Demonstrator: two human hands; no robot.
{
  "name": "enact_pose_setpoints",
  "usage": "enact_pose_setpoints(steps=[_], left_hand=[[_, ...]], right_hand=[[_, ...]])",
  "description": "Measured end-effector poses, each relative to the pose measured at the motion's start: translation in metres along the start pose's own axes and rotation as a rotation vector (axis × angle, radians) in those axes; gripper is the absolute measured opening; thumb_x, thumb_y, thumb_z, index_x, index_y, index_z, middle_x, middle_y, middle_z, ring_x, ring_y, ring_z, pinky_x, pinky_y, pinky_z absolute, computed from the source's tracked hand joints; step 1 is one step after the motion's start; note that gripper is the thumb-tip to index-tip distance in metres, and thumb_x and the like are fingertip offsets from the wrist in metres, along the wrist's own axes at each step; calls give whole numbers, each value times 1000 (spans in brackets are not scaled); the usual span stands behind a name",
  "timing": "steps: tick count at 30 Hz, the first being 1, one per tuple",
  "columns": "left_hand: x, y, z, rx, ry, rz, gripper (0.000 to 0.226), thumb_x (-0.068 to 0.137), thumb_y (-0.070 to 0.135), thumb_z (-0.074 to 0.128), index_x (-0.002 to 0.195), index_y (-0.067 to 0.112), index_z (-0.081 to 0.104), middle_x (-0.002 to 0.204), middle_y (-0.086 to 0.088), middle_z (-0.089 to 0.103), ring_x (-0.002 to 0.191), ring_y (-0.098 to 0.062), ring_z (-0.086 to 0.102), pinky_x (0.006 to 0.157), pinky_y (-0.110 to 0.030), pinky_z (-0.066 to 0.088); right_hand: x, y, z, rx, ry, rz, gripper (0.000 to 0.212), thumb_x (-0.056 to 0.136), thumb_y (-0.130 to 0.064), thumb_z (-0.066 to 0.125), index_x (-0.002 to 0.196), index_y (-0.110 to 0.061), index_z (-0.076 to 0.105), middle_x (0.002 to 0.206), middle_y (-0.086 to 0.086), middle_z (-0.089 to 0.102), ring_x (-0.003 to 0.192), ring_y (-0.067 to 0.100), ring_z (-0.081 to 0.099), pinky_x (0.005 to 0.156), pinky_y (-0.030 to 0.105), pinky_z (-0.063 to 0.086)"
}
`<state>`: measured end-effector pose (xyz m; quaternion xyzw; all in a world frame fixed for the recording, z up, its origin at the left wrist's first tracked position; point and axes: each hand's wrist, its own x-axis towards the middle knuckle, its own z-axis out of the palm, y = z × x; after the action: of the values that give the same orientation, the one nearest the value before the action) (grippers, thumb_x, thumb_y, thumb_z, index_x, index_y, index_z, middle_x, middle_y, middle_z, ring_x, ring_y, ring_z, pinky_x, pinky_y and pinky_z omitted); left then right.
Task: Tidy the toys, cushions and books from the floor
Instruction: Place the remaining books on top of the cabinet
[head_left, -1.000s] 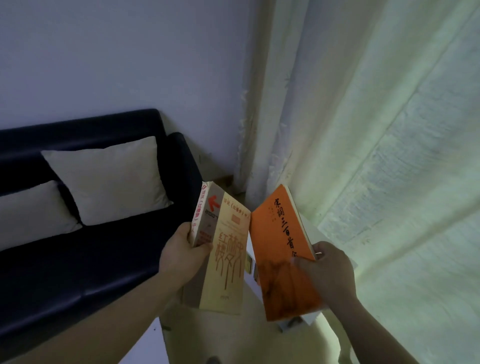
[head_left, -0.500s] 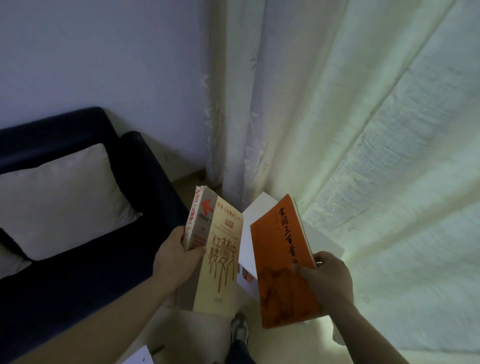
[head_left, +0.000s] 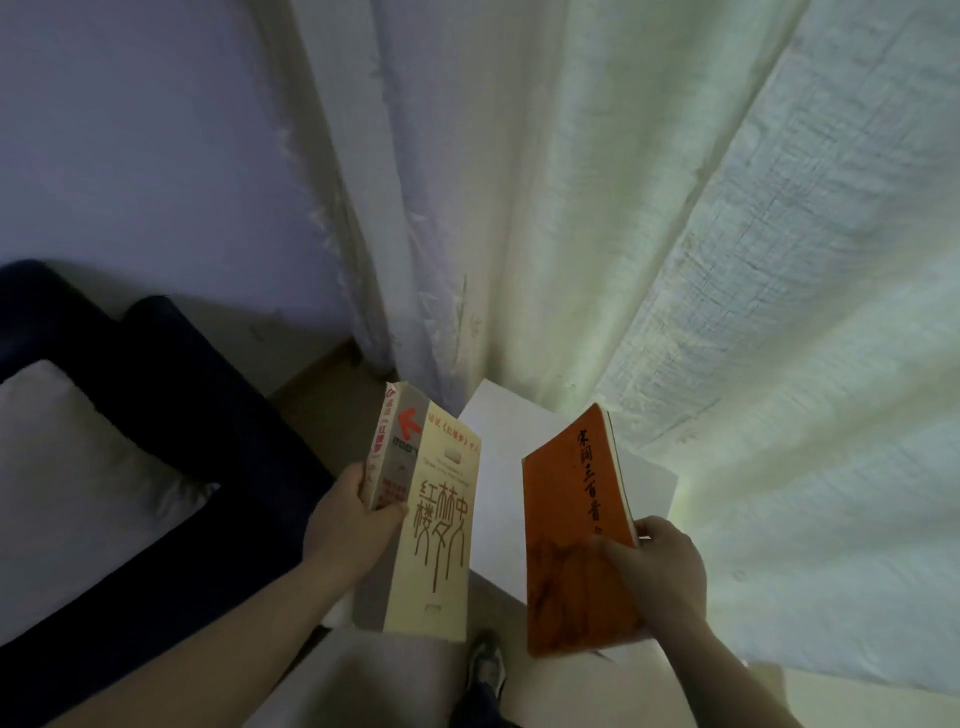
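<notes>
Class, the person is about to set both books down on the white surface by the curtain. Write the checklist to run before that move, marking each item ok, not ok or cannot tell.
1. Left hand grips the yellow book: ok.
2. Right hand grips the orange book near its lower right edge: ok.
3. Books held apart, not touching: ok.
4. White surface bare in the gap between the books: ok.
5. Surface behind the books free: cannot tell, hidden.
6. Curtain hanging off the surface's far edge: cannot tell.
</notes>
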<state>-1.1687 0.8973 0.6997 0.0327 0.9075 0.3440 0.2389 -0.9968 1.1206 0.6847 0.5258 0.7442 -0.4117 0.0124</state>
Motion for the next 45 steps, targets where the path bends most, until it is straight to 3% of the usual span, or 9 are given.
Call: enact_pose_setpoints(steps=[7, 24, 29, 34, 40, 45], left_hand=[[29, 5, 27, 27, -104, -28, 28, 83, 26, 68, 105, 24, 51, 93, 6, 61, 82, -12, 60, 64, -29, 47], [125, -24, 56, 123, -377, 81, 28, 85, 24, 68, 106, 24, 48, 91, 9, 59, 79, -10, 59, 61, -27, 46], [145, -42, 76, 135, -410, 89, 30, 85, 24, 68, 108, 26, 48, 90, 11, 57, 78, -9, 57, 58, -26, 43], [159, -60, 106, 103, -408, 98, 28, 86, 21, 68, 103, 26, 47, 87, 15, 56, 77, -5, 56, 55, -24, 40], [184, -75, 147, 56, -399, 109, 28, 85, 21, 68, 106, 23, 50, 91, 12, 59, 79, -7, 59, 56, -25, 43], [216, -91, 185, 14, -406, 138, 28, 87, 20, 67, 108, 23, 48, 97, 7, 58, 88, -15, 58, 60, -26, 41]], right_hand=[[25, 21, 2, 27, 26, 121, 29, 75, -35, 76, 96, -18, 64, 76, -9, 61, 64, 8, 57, 52, 21, 37], [22, 41, 89, 118, 197, 324, 25, 78, -34, 75, 93, -21, 60, 86, -1, 66, 73, 17, 61, 54, 20, 38], [24, 54, 125, 156, 270, 379, 24, 77, -37, 75, 91, -23, 60, 81, -5, 64, 68, 12, 59, 56, 24, 41], [45, 75, 145, 163, 292, 354, 24, 80, -37, 74, 92, -22, 59, 80, -7, 61, 68, 11, 58, 54, 19, 39], [68, 108, 166, 144, 356, 346, 24, 80, -37, 73, 91, -21, 58, 78, -9, 63, 71, 14, 62, 63, 29, 49], [97, 131, 172, 93, 458, 289, 20, 81, -31, 71, 88, -16, 59, 77, 0, 63, 68, 18, 58, 56, 27, 41]])
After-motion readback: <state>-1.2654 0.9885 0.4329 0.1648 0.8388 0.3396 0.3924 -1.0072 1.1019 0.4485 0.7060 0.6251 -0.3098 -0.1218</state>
